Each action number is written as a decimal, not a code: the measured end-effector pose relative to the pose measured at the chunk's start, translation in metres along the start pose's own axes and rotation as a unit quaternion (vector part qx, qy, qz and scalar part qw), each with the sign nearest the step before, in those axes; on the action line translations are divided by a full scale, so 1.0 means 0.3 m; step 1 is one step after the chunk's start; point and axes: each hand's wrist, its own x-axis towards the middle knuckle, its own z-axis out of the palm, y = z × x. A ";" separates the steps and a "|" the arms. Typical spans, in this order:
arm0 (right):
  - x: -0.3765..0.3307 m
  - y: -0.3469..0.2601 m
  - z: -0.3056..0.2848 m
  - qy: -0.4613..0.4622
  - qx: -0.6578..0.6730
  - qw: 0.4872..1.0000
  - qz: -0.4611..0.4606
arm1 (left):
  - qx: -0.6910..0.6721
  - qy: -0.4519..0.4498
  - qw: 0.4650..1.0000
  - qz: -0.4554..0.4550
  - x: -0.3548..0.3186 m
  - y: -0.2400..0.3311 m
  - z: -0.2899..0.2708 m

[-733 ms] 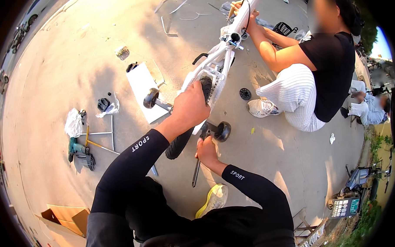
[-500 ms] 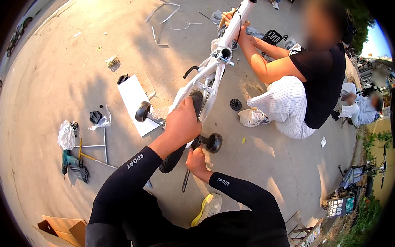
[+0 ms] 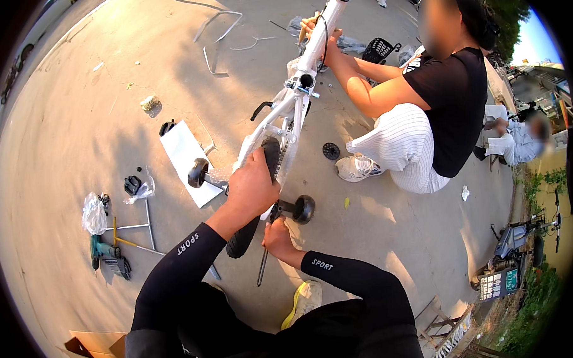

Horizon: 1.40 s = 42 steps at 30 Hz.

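Observation:
A white children's bicycle frame (image 3: 288, 109) stretches away from me, tilted, with its head tube at the far end. My left hand (image 3: 254, 183) is closed over the black tyre (image 3: 241, 238) of its rear wheel. Just to the right, my right hand (image 3: 281, 238) is closed low beside the wheel's axle, gripping a slim dark metal wrench (image 3: 262, 268) whose end points toward me. Its fingertips are partly hidden. Touching that spot is a black training wheel (image 3: 304, 208) on a bracket. Another small black wheel (image 3: 198, 172) shows on the left side.
A co-worker (image 3: 451, 110) squats at the right, hands near the frame's far end. On the ground lie a white sheet (image 3: 188, 163), a teal power drill (image 3: 101, 250), a black pedal (image 3: 133, 184), a plastic bag (image 3: 94, 214) and a black disc (image 3: 330, 151). A cardboard box (image 3: 100, 349) stands near left.
The whole scene has shifted slightly left in the picture as the view turned. Both hands keep their places on the bicycle, and the wrench stays in my right hand.

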 end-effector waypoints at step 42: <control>-0.127 0.000 -0.142 0.034 0.073 0.995 -0.066 | 0.075 0.009 0.997 0.017 0.007 -0.036 0.021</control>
